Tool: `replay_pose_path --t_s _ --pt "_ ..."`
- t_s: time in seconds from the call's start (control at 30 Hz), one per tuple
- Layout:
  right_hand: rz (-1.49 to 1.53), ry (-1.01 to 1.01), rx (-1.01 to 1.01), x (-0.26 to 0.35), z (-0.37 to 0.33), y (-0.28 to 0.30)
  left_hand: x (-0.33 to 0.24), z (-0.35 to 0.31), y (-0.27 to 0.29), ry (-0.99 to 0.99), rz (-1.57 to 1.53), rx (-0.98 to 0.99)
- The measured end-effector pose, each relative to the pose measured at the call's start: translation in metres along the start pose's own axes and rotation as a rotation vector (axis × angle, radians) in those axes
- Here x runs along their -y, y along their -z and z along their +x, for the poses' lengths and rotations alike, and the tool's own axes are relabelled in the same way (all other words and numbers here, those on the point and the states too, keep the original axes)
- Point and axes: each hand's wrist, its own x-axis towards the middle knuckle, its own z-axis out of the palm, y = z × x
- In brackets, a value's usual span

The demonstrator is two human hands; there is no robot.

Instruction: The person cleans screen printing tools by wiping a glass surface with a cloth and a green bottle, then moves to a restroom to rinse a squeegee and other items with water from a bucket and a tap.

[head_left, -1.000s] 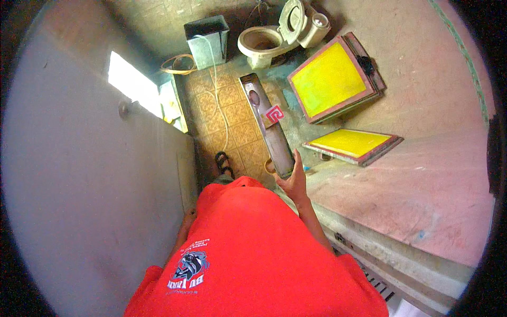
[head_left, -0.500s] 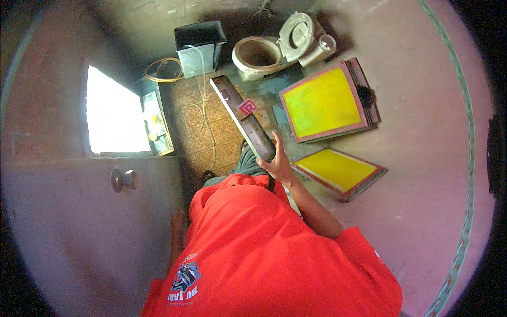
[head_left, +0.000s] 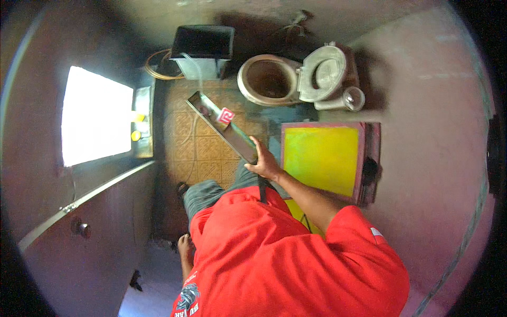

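Observation:
My right hand (head_left: 265, 161) is closed around the near end of a long narrow metal trough (head_left: 215, 126), thumb and fingers on either side. The trough tilts away to the upper left, above the tiled floor. A red and white square mark (head_left: 226, 115) shows near its middle. My left hand (head_left: 185, 246) hangs low beside my hip, near the door (head_left: 100, 227), with its fingers loosely stretched out and nothing visible in them. Right of my forearm, a yellow-meshed screen frame (head_left: 322, 161) leans at the wall; part of another yellow screen shows beneath my arm.
A toilet (head_left: 248, 79) with its lid raised stands ahead, beside a black-rimmed bin (head_left: 182, 67) and a coiled hose (head_left: 156, 74). A bright window opening (head_left: 97, 113) is at the left. The door's round knob (head_left: 82, 228) juts out at lower left.
The door stands further from me, with floor showing behind its edge. My view has turned and moved forward. The right hand keeps hold of the trough; the left hand is lower.

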Motion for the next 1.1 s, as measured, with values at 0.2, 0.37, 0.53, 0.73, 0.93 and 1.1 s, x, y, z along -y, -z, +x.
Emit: replay_pose_path --t_s 0.2,0.37,0.53,0.73,0.93,1.1 --pt "-0.06 -0.059 0.056 -0.068 0.024 0.011 -0.081 0.003 -0.109 -0.105 0.126 0.097" --pt "-0.129 -0.132 0.126 -0.12 0.049 -0.012 -0.106 0.071 -0.185 -0.049 0.503 0.286" --pt "-0.144 -0.173 0.136 -0.176 0.075 -0.039 -0.115 0.11 -0.263 0.125 1.084 0.315" --pt "-0.195 -0.194 0.175 -0.244 0.119 -0.092 -0.109 0.138 -0.274 0.014 1.179 0.156" --pt "-0.2 -0.183 0.117 -0.312 0.172 -0.16 -0.097 0.152 -0.266 0.022 1.197 0.104" --pt "-0.186 -0.083 0.036 -0.358 0.215 -0.205 -0.105 0.164 -0.264 0.013 1.196 0.069"
